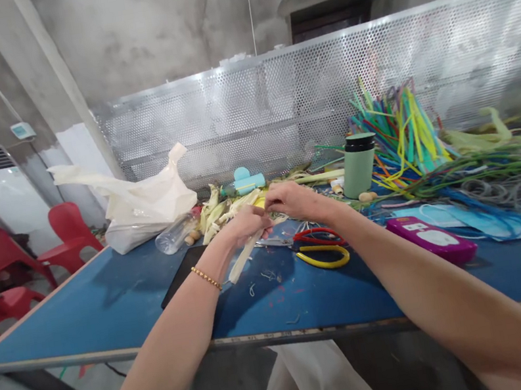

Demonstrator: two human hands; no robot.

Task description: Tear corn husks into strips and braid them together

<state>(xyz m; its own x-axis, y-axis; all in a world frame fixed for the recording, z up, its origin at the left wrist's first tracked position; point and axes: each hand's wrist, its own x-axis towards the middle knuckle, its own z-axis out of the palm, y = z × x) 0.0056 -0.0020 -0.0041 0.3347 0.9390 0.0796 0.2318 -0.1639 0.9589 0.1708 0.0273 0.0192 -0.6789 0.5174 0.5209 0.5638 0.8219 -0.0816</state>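
My left hand [248, 222] is closed on a pale strip of corn husk [244, 261], whose end hangs down toward the wrist with the beaded bracelet. My right hand [290, 199] meets it at the fingertips in a pinch; what lies between those fingers is too small to make out. Behind both hands spreads a heap of dried corn husks [212, 215]. Just below my right hand, scissors [323, 256] with one red and one yellow handle rest on the blue table [125, 311]. A dark flat tablet-like object [182, 279] is partly covered by my left forearm.
A white plastic bag [146, 201] and a clear bottle [174, 234] stand at left. On the right are a green tumbler [360, 166], a bundle of coloured strips [410, 133], a purple box [430, 238] and tangled cords [513, 186]. A perforated metal panel [227, 117] rises behind.
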